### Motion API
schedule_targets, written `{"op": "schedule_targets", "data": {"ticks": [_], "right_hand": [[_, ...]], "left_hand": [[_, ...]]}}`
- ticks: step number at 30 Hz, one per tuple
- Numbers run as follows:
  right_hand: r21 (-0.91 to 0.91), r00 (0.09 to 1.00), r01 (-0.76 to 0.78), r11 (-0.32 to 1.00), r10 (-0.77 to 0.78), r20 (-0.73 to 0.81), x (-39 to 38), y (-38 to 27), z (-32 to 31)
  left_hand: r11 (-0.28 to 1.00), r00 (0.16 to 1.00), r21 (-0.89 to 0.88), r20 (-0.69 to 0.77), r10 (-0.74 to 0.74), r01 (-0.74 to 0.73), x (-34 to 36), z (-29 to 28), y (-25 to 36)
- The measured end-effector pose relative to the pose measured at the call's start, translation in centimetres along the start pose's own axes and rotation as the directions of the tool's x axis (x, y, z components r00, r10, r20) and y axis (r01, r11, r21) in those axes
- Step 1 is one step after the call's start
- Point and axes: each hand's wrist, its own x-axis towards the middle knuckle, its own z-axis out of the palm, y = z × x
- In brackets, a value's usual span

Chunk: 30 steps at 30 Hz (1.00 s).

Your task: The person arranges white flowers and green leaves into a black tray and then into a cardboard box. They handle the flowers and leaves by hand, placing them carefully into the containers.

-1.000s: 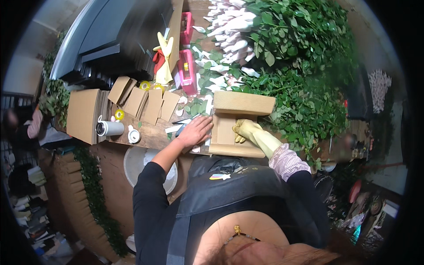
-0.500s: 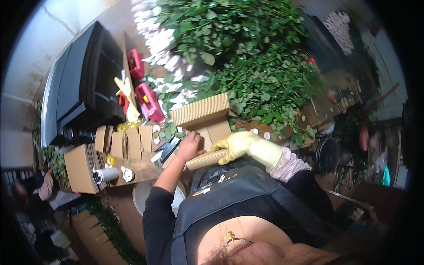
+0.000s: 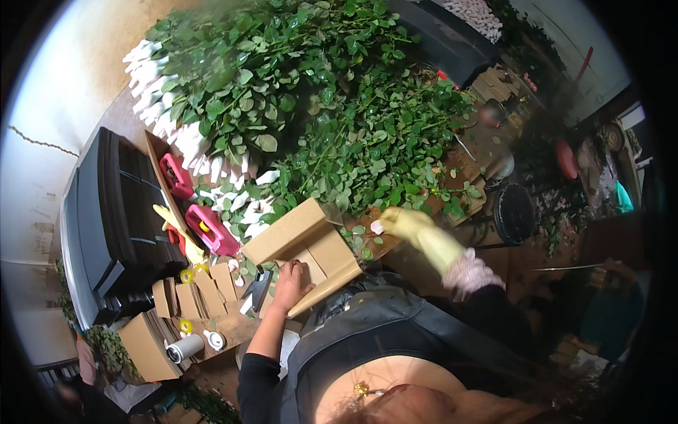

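A folded piece of corrugated cardboard [image 3: 332, 247] lies at the table's front edge, its back and front walls standing up like an open tray. My bare left hand [image 3: 291, 284] is at its left end, fingers curled over the cardboard and partly hidden inside. To the right of the cardboard is my right hand [image 3: 406, 225] in a yellow rubber glove, low over the table. Its fingers bend down beside a pale pink petal [image 3: 376, 227]; whether they grip anything is hidden. Just beyond lies a large heap of leafy green stems [image 3: 318, 120].
White-wrapped flower heads [image 3: 155, 85] edge the heap. Left stand pink tape dispensers [image 3: 212, 230], a black stapler [image 3: 261, 286], cardboard pieces [image 3: 191, 300], a grey cylinder [image 3: 185, 348] and a stack of dark sheets [image 3: 120, 219]. A round black stool [image 3: 514, 214] is at right.
My right hand has let go of the cardboard's front wall and moved right, to the table beside it. My left hand stays at the cardboard's left end. The view has turned.
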Motion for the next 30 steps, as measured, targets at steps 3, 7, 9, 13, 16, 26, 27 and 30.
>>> {"op": "schedule_targets", "data": {"ticks": [3,7,9,13,16,26,27,30], "right_hand": [[-0.607,0.973,-0.169,0.777,0.033,-0.229,7.1,-0.7,-5.5],[-0.912,0.959,-0.271,0.308,0.008,-0.282,15.5,-8.3,-7.7],[-0.928,0.965,-0.231,0.293,-0.055,-0.257,17.4,-8.3,-8.4],[-0.928,1.0,0.021,0.372,-0.03,0.01,13.0,-13.0,-11.3],[-0.875,0.966,0.156,0.459,-0.254,0.039,6.8,-19.9,-11.3],[-0.884,0.632,0.398,0.246,-0.772,0.07,10.1,-23.1,-1.9],[-0.862,0.425,0.445,0.244,-0.904,-0.036,7.4,-23.6,-2.6],[-0.769,-0.078,0.638,-0.034,-0.997,-0.021,3.2,-24.4,-4.7]], "left_hand": [[1.0,1.0,-0.013,0.004,0.005,-0.005,0.0,0.0,-0.4],[1.0,1.0,0.01,0.013,0.007,-0.008,0.3,-0.2,-0.5],[1.0,1.0,0.023,0.028,-0.004,0.003,0.3,-0.2,-0.5],[0.999,0.999,0.007,0.025,-0.039,0.039,-0.7,0.3,-1.0],[0.997,0.996,-0.024,0.049,-0.072,0.073,-0.4,0.5,-1.0],[0.997,0.998,-0.042,0.004,-0.062,0.062,-0.6,1.0,-1.6],[0.998,0.999,-0.037,-0.011,-0.049,0.048,-0.5,1.1,-1.4],[0.998,0.998,-0.052,-0.047,-0.031,0.028,-0.6,1.4,-1.5]]}}
